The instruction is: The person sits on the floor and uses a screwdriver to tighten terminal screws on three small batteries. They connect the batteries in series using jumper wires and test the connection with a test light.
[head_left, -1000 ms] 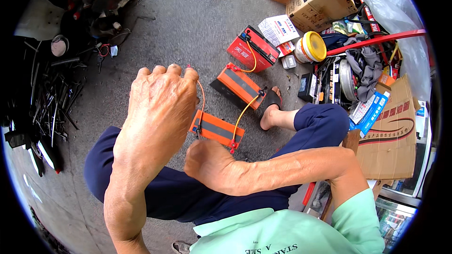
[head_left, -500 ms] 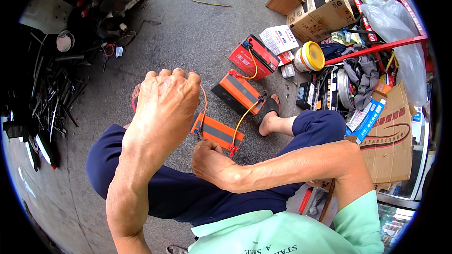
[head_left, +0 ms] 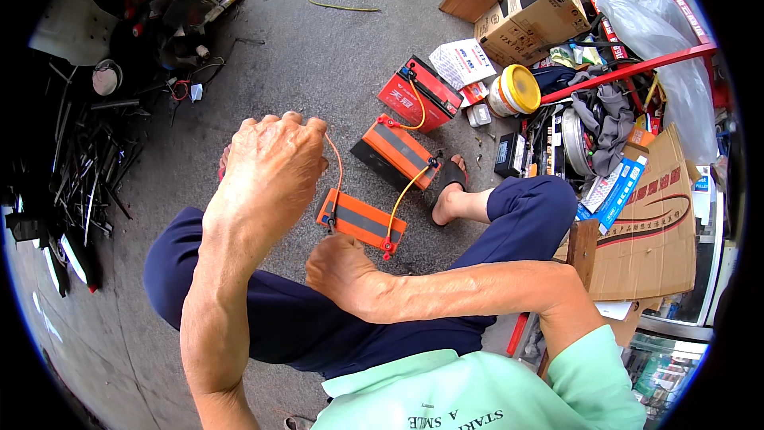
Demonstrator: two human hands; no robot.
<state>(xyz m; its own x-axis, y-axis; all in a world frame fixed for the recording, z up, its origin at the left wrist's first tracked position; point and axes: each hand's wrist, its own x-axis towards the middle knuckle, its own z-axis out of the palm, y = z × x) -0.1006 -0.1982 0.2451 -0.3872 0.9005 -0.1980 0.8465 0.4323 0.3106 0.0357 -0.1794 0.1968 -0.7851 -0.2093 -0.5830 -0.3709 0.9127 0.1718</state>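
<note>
In front of me on the floor lie a near orange-topped battery (head_left: 374,223), a middle orange-topped battery (head_left: 398,153) and a red battery (head_left: 418,97). A yellow wire (head_left: 402,197) links the two orange-topped ones; another yellow wire (head_left: 422,107) runs between the middle and red ones. Raised at the left, my left hand (head_left: 274,163) is closed where the upper end of an orange wire (head_left: 340,161) disappears at its fingers. That wire drops to the near battery's left terminal. My right hand (head_left: 342,269) is closed just below this terminal; its fingertips and anything in them are hidden.
Dark metal scraps (head_left: 87,143) are heaped at the left. On the right are a cardboard carton (head_left: 533,8), a yellow-lidded tub (head_left: 516,91), a red metal frame (head_left: 629,73) and a flattened cardboard box (head_left: 649,231). A loose yellow-green cord (head_left: 342,7) lies farther off.
My right hand has shifted slightly left, near the same terminal. My left hand has moved slightly left and stays closed. The whole view has shifted a little.
</note>
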